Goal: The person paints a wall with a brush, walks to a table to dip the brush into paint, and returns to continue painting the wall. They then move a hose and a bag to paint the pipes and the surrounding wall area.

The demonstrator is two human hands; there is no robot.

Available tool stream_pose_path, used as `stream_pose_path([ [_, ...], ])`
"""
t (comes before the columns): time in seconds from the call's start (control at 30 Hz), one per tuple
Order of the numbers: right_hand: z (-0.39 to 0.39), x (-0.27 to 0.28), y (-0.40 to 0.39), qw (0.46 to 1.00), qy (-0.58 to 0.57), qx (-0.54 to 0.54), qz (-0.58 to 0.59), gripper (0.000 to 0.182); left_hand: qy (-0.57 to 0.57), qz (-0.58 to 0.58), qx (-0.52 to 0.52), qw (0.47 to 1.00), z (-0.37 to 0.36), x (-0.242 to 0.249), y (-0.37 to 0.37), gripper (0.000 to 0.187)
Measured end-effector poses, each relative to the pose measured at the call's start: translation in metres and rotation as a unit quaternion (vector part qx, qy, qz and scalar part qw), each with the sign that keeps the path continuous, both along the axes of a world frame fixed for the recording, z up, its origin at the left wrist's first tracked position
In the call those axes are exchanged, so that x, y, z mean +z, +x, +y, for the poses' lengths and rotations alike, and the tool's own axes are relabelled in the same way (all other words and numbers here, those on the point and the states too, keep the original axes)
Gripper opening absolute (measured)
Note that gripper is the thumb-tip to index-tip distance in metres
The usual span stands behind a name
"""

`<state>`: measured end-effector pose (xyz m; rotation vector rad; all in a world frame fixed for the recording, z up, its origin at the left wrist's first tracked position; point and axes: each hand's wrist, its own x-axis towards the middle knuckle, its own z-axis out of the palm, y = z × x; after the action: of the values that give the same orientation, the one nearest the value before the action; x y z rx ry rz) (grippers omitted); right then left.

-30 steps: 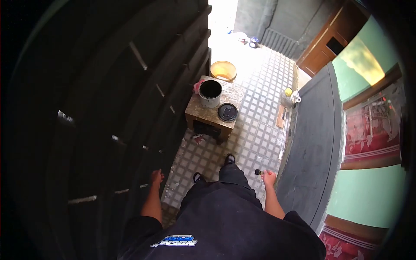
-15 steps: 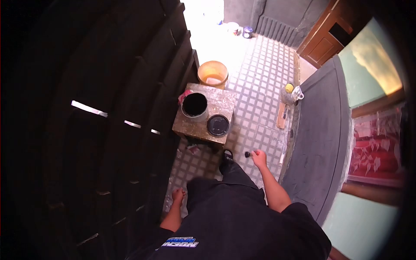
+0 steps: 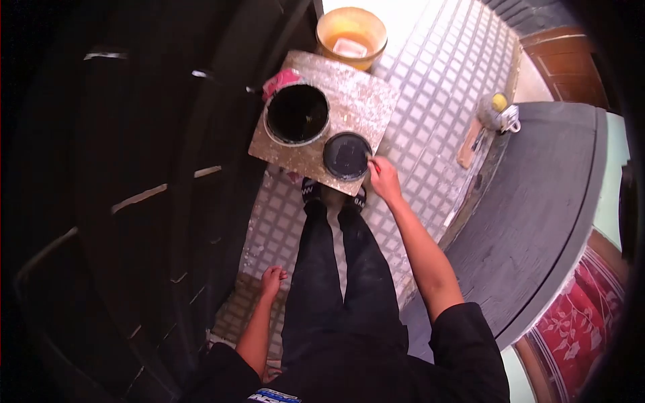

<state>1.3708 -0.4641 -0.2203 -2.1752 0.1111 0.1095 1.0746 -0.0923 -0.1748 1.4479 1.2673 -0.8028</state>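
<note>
My right hand [image 3: 384, 178] is closed on the red handle of a brush, whose tip meets the right rim of a shallow round container of black paint [image 3: 347, 156]. That container sits at the front right of a paint-spattered board [image 3: 342, 87]. Left of it stands a large bucket [image 3: 297, 114], dark inside, with a pink cloth [image 3: 281, 82] behind it. My left hand [image 3: 273, 277] hangs low at my side with its fingers curled; whether anything is in them is too small to tell.
An orange basin [image 3: 352, 37] stands behind the board. Dark wall slats [image 3: 141, 201] run along the left. A grey ledge [image 3: 531, 215] curves along the right, near a bag [image 3: 500, 115] and a wooden piece [image 3: 468, 144] on the tiled floor.
I have come up to the board, and both feet are now at its front edge. My right hand has moved the brush from over the floor to the round container.
</note>
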Motion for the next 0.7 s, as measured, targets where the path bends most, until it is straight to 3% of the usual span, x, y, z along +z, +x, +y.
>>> stream_pose_path([
  [0.03, 0.004, -0.010, 0.006, 1.000, 0.003, -0.001, 0.018, 0.017, 0.005, 0.018, -0.004, 1.000, 0.001, -0.004, -0.005, 0.019],
  [0.1, 0.012, -0.029, 0.013, 0.990, -0.082, 0.065, -0.091, 0.020, 0.018, 0.031, -0.008, 0.999, 0.001, -0.010, -0.012, 0.017],
  [0.13, 0.016, -0.033, 0.007, 0.992, -0.080, 0.062, -0.076, 0.020, 0.019, 0.046, -0.013, 0.999, 0.002, -0.006, -0.018, 0.017],
  [0.2, 0.024, -0.041, 0.003, 0.982, -0.133, 0.111, -0.074, 0.027, 0.063, 0.070, -0.118, 0.989, 0.008, 0.002, -0.033, 0.016],
  [0.27, 0.035, -0.041, -0.009, 0.982, -0.131, 0.120, -0.058, 0.028, 0.087, 0.080, -0.101, 0.988, 0.021, -0.001, -0.059, 0.016],
  [0.33, 0.044, -0.039, -0.019, 0.984, -0.133, 0.110, -0.046, 0.027, 0.071, 0.172, -0.175, 0.967, 0.039, -0.001, -0.072, 0.018],
  [0.4, 0.051, -0.033, -0.026, 0.984, -0.139, 0.097, -0.046, 0.024, 0.064, 0.144, -0.224, 0.962, 0.058, -0.008, -0.097, 0.019],
  [0.47, 0.057, -0.031, -0.029, 0.993, -0.092, 0.069, -0.015, 0.020, 0.060, 0.114, -0.270, 0.954, 0.066, -0.011, -0.092, 0.020],
  [0.53, 0.060, -0.030, -0.028, 0.995, -0.081, 0.035, -0.044, 0.013, 0.055, 0.165, -0.126, 0.977, 0.061, -0.005, -0.068, 0.023],
  [0.6, 0.061, -0.024, -0.023, 0.995, 0.024, -0.095, 0.005, 0.011, 0.062, 0.165, -0.122, 0.977, 0.052, 0.001, -0.044, 0.024],
  [0.67, 0.061, -0.022, -0.015, 0.989, 0.023, -0.145, -0.009, 0.012, 0.067, 0.165, -0.119, 0.977, 0.052, -0.002, -0.033, 0.025],
  [0.7, 0.063, -0.025, -0.010, 0.939, 0.193, -0.278, 0.068, 0.014, 0.073, 0.148, -0.139, 0.976, 0.055, -0.007, -0.035, 0.025],
])
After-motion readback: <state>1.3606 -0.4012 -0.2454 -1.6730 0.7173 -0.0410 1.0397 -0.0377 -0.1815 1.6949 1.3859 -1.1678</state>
